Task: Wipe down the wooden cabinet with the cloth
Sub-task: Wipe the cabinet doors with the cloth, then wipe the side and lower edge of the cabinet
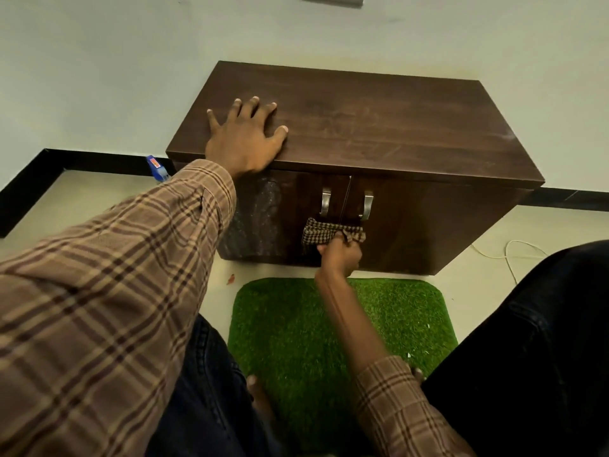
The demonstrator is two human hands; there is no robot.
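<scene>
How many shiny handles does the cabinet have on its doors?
2. The left handle is on the left door, beside the middle gap. The right handle is on the right door, just across that gap. Both sit right above the cloth.

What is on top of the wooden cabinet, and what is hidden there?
Only the left hand lies flat on the wooden cabinet, near its front left corner. The rest of the top shows bare wood with faint dust streaks. The wood under the palm is covered.

Brown plaid sleeves (108,291), dark jeans (527,341).
</scene>
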